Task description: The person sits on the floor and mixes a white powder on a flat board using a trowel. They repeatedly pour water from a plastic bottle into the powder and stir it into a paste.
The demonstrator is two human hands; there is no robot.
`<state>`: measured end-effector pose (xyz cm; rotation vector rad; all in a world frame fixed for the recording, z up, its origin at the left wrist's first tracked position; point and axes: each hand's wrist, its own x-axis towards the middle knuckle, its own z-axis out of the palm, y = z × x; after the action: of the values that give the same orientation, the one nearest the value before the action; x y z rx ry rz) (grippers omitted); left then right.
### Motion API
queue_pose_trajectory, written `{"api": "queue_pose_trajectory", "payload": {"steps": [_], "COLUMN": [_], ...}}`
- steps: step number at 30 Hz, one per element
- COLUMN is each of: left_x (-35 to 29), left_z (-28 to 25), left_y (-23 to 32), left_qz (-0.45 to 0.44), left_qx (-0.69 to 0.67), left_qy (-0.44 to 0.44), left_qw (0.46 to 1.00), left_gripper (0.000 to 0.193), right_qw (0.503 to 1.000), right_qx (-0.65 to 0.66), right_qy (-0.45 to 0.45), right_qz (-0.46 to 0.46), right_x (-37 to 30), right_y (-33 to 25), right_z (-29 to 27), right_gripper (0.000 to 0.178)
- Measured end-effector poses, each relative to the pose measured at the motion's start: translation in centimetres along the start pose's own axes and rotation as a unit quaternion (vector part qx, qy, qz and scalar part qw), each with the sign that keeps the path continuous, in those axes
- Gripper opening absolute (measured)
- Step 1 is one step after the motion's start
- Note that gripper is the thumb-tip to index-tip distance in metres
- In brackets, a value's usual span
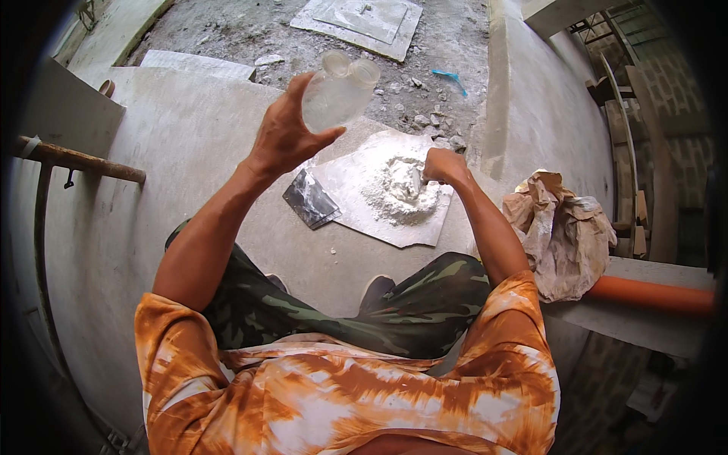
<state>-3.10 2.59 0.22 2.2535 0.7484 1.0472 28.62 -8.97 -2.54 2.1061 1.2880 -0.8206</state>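
Note:
My left hand (284,133) is raised over the far edge of the floor slab, its thumb and fingers gripping a translucent plastic container (337,102). Two round, rim-like shapes show at the container's far end. My right hand (447,167) is closed at the right side of a heap of white powder (387,201). A small pale piece sticks out from its fingers into the powder; what it is I cannot make out. Under the heap lies a pale flat board (349,201) with uneven edges. Flat dark plates smeared with white (311,199) lie at the board's left edge.
A crumpled brown paper bag (557,243) sits at the right, beside an orange pipe (652,294). Beyond the slab, rubble (436,121), a blue scrap (453,78) and a square concrete cover (364,23) lie on rough ground. A rusty metal rail (91,163) stands at left.

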Motion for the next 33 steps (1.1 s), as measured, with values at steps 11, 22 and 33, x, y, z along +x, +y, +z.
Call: {"api": "queue_pose_trajectory", "payload": {"steps": [11, 22, 33], "left_x": [0.4, 0.5, 0.1], "left_z": [0.4, 0.1, -0.2], "left_y": [0.3, 0.1, -0.1], "left_qz": [0.008, 0.014, 0.015], "left_qx": [-0.028, -0.011, -0.013], "left_qy": [0.001, 0.014, 0.011], "left_qw": [1.0, 1.0, 1.0], "left_gripper": [0.088, 0.088, 0.087], "right_qw": [0.994, 0.998, 1.0], "right_qx": [-0.058, -0.012, 0.024], "right_qy": [0.08, 0.057, 0.016], "right_qz": [-0.041, -0.038, -0.011], "right_x": [0.8, 3.9, 3.3], "right_y": [-1.2, -2.8, -0.2], "right_z": [2.7, 2.7, 2.6], "right_gripper": [0.033, 0.028, 0.023]}}
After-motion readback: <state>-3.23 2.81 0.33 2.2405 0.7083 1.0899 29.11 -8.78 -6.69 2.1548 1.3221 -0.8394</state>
